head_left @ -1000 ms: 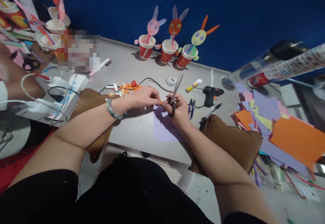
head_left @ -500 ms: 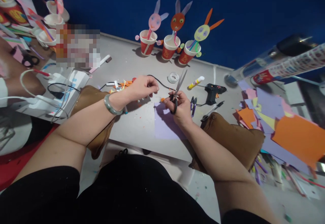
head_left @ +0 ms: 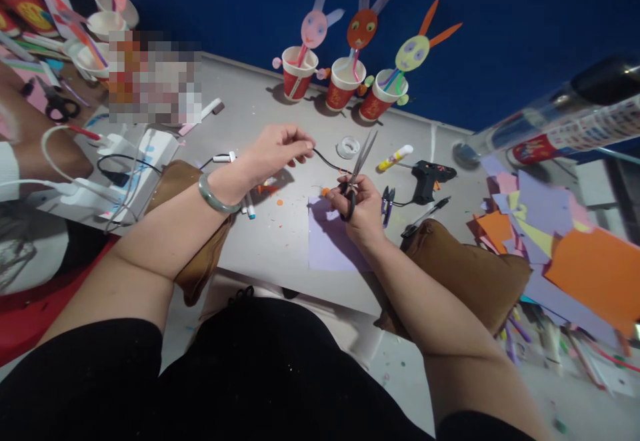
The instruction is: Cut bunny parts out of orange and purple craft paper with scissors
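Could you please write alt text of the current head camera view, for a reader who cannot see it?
A bare right hand has scissors and a small orange piece in its grip near a pale purple sheet, while the left hand hovers apart. Beyond, three rabbit-faced figures stand in red cups; a glue gun lies at right.

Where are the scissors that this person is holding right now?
In the head view, the scissors are in the person's right hand, just right of centre, close to the roll of tape and the purple paper.
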